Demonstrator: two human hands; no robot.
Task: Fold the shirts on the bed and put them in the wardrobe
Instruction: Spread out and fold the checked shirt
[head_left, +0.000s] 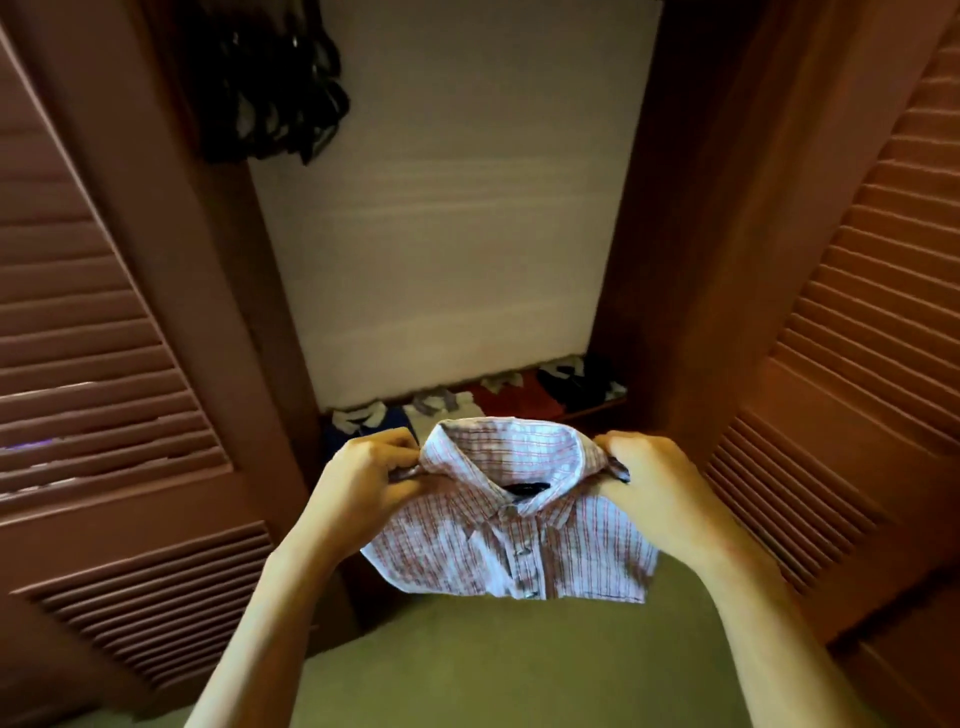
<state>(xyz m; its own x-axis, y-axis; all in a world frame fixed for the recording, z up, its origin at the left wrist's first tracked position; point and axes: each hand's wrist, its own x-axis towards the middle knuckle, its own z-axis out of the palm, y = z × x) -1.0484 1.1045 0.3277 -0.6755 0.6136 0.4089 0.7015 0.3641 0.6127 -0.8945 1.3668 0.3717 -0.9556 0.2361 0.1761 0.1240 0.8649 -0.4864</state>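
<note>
A folded button-up shirt of white cloth with red and pink checks (511, 525) is held in the air before an open wardrobe, collar uppermost and a dark label showing inside the neck. The left hand (363, 480) pinches the left point of the collar, its fingers (400, 447) closed on the cloth; the right hand (652, 478) does the same at the right shoulder, fingers (615, 447) curled tight around the fabric. Both bare forearms reach up from the bottom of the frame. Just beyond the shirt, on the wardrobe's low wooden shelf (592, 410), a row of folded shirts (498, 397) lies side by side: blue, pale, red and dark, collars toward the pale back wall (457, 208). Dark items (270, 78) hang at the upper left inside. Brown louvred wooden doors (104, 364) stand open on either side.
</note>
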